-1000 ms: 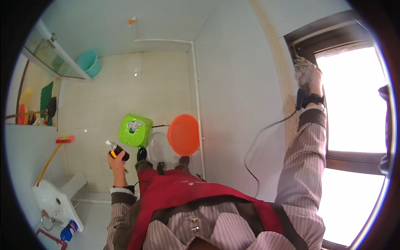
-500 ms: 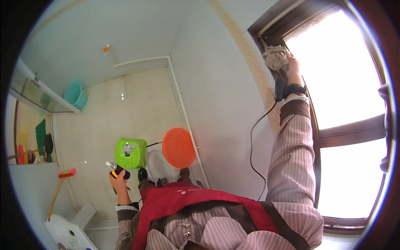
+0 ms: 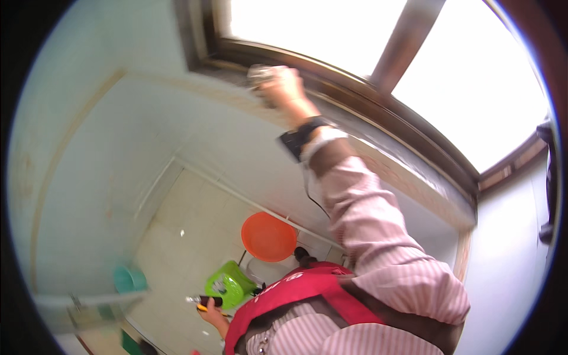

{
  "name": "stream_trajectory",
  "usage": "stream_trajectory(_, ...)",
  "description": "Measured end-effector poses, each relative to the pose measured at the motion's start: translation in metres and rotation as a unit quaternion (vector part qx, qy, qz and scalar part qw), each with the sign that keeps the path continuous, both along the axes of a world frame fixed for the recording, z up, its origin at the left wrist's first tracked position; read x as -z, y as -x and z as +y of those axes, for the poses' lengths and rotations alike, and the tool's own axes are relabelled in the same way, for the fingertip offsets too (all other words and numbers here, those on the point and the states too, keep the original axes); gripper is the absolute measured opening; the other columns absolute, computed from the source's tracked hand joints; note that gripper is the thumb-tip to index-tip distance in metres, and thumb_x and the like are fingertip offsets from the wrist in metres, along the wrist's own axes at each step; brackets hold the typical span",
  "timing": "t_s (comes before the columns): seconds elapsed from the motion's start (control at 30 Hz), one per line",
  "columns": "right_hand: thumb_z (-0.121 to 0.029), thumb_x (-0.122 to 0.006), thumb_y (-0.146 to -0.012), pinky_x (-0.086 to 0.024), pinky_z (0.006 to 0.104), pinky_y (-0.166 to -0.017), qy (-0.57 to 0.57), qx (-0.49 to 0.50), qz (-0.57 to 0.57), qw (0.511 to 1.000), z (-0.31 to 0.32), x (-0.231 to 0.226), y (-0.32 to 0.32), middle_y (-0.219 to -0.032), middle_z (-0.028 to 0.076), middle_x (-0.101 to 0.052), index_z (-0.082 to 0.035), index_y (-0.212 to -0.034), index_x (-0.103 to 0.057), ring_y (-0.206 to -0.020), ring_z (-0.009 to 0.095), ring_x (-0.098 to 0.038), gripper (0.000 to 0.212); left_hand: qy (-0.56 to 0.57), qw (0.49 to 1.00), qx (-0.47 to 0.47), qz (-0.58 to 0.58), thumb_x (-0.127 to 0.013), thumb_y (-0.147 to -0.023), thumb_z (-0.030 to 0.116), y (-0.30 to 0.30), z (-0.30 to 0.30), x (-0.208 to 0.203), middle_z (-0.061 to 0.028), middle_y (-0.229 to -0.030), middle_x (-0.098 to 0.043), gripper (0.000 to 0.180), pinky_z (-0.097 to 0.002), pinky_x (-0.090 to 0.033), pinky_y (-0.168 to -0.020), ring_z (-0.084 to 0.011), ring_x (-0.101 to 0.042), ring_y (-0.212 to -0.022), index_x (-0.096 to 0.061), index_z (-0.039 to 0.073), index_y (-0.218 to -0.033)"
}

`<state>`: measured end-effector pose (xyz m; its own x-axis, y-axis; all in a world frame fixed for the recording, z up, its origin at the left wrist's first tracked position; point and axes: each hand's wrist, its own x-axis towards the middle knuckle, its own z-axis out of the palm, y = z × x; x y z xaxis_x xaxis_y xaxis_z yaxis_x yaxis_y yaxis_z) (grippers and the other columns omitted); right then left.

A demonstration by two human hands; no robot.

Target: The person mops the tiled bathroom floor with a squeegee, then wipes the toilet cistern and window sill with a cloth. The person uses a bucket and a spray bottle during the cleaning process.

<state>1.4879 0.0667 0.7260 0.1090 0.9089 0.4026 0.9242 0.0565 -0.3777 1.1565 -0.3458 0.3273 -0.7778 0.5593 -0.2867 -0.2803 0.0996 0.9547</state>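
Note:
At the dark window frame [image 3: 408,112], my right hand [image 3: 285,89] is closed around a grey cloth [image 3: 258,76], pressing it at the ledge near the frame's left corner. Motion smears the hand and cloth a little. A black device [image 3: 299,137] with a cable is strapped to my right wrist. Low on the left, my left hand [image 3: 213,316] grips a dark cylinder [image 3: 210,301] with a clear, shiny tip. Something thin and yellow-orange [image 3: 202,307] is in the same hand; its kind is too small to make out.
Below stand an orange basin [image 3: 269,238] and a green plastic stool [image 3: 229,285] with a greyish cloth [image 3: 219,286] on it, close to my feet. A teal bucket [image 3: 129,279] is farther left, by a glass panel [image 3: 89,307]. Pipes run along the wall's foot.
My view has turned toward the window. My right hand with the cloth now shows at the ledge by the window's lower frame. The left hand still holds the dark cylinder.

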Motion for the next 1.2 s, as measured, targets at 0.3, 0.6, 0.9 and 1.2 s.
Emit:
stream_trajectory(0.3,0.001,-0.064,-0.064,-0.045,0.0305,-0.059,-0.06,-0.281,0.633,0.719,0.022,-0.02,0.06,-0.069,0.007,-0.057,-0.003,-0.078,-0.056,-0.064,0.016,-0.054,0.017,0.004,0.994,0.1,0.045,-0.063,-0.068,0.003,-0.019,0.029,-0.107,-0.0068,-0.068,-0.053,0.031,-0.0217,-0.034,-0.035,-0.0101,-0.041,-0.04,-0.047,0.0,-0.094)
stream_trajectory(0.6,-0.008,-0.069,-0.061,-0.045,0.0285,-0.065,-0.015,-0.278,0.66,0.698,-0.081,0.061,0.026,-0.077,0.005,-0.058,-0.003,-0.089,-0.057,-0.071,0.014,-0.054,0.031,-0.287,0.846,0.425,0.15,-0.054,-0.066,0.0,-0.126,0.18,-0.402,-0.0129,-0.097,-0.059,0.047,-0.0156,-0.035,-0.045,-0.0046,-0.04,-0.047,-0.046,-0.004,-0.112)
stream_trajectory(0.9,-0.011,-0.07,-0.064,-0.045,0.0289,-0.065,0.015,-0.185,0.62,0.762,-0.163,0.174,-0.062,-0.08,0.005,-0.06,-0.002,-0.092,-0.057,-0.072,0.013,-0.054,0.032,-0.244,0.575,0.75,0.218,-0.074,-0.061,0.007,-0.387,0.221,-0.471,-0.0006,-0.074,-0.055,0.05,-0.0192,-0.035,-0.041,-0.0045,-0.044,-0.052,-0.05,0.005,-0.105)
stream_trajectory(1.2,-0.012,-0.07,-0.064,-0.047,0.0283,-0.063,-0.057,-0.111,0.616,0.778,-0.195,0.189,-0.097,-0.076,0.005,-0.062,0.0,-0.085,-0.06,-0.069,0.013,-0.057,0.026,-0.234,0.457,0.842,0.166,-0.073,-0.057,0.008,-0.563,0.168,-0.483,-0.0023,-0.077,-0.057,0.036,-0.0237,-0.045,-0.065,-0.0099,-0.054,-0.068,-0.056,0.003,-0.088)
